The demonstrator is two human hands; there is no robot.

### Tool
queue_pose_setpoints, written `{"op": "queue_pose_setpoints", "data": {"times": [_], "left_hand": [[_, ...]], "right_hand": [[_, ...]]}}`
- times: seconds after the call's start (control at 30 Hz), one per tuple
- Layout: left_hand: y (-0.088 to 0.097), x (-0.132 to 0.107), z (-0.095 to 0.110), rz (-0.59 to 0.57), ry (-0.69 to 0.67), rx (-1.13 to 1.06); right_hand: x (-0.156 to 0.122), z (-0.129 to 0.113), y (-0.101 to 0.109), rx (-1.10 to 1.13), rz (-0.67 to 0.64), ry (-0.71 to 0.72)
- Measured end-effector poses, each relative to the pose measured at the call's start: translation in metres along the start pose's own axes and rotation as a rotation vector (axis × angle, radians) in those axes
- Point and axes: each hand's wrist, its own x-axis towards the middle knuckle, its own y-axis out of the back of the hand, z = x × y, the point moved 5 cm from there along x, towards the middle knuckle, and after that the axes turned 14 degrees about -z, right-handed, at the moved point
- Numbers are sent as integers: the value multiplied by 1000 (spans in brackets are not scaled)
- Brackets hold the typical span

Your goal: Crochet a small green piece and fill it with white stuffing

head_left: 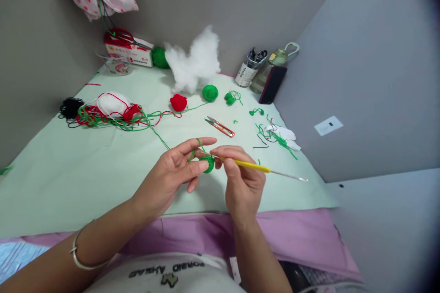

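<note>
Between thumb and fingers, my left hand (177, 167) pinches a small green crochet piece (208, 164). Green yarn (198, 143) loops over its raised index finger, and a strand trails back across the table toward the tangle at left. My right hand (242, 178) grips a crochet hook (252, 165) by its yellow handle. The hook's tip meets the upper edge of the green piece; its other metal end points right. Both hands are held close together over the table's front part. Just beyond them lie orange-handled thread snips (220, 127).
Tangled yarn (113, 112) in several colours lies at left. Behind are a red crochet piece (178, 102), a green one (210, 93), white stuffing (194, 62) and a box with red scissors (118, 35). A pen cup (246, 73), phone (273, 84), bottle (263, 75) and yarn scraps (282, 138) stand or lie right.
</note>
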Motion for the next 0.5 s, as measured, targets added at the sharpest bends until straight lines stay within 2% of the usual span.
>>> {"op": "queue_pose_setpoints", "data": {"times": [0.13, 0.2, 0.27, 0.3, 0.37, 0.43, 0.5], "left_hand": [[4, -2, -4, 72, -48, 95], [4, -2, -7, 79, -43, 32], [3, -1, -11, 56, 26, -86], [3, 0, -13, 48, 66, -145], [4, 1, -13, 42, 126, -220], [5, 2, -11, 36, 130, -234], [4, 2, -9, 17, 99, -189]], "right_hand": [[-6, -3, -8, -290, -54, 80], [-10, -9, -14, -515, -68, 225], [-14, -13, -16, -641, -68, 349], [-14, -14, -15, -622, -63, 354], [-11, -11, -7, -436, -8, 241], [-8, -6, 2, -177, 67, 89], [-6, -3, 3, 18, 86, 1]]}}
